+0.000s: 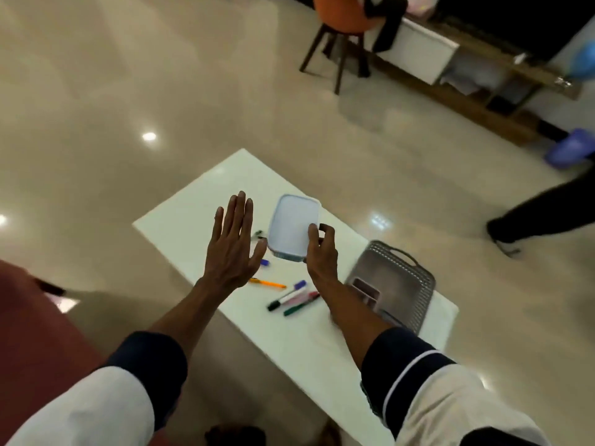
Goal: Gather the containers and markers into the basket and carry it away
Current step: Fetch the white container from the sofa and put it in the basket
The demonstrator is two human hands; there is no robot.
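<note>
My right hand [322, 252] grips the near right corner of a rectangular container with a pale blue-white lid [291, 225], held tilted just above the white table [193, 204]. Beside the container's left edge, my left hand [233, 246] is flat with fingers spread, holding nothing. Several markers [294, 297] lie on the table below the container, along with an orange pen [269, 283]. A small blue cap [264, 262] shows under my left thumb. The grey slotted basket [412, 281] stands at the table's right end with a pinkish container [365, 289] inside; my right forearm hides part of it.
A person's dark-trousered leg [541, 210] crosses the floor at the right. An orange chair [341, 24] and a low wooden shelf [476, 91] stand at the back. A reddish seat [35, 333] is at my left. Glossy tiled floor surrounds the table.
</note>
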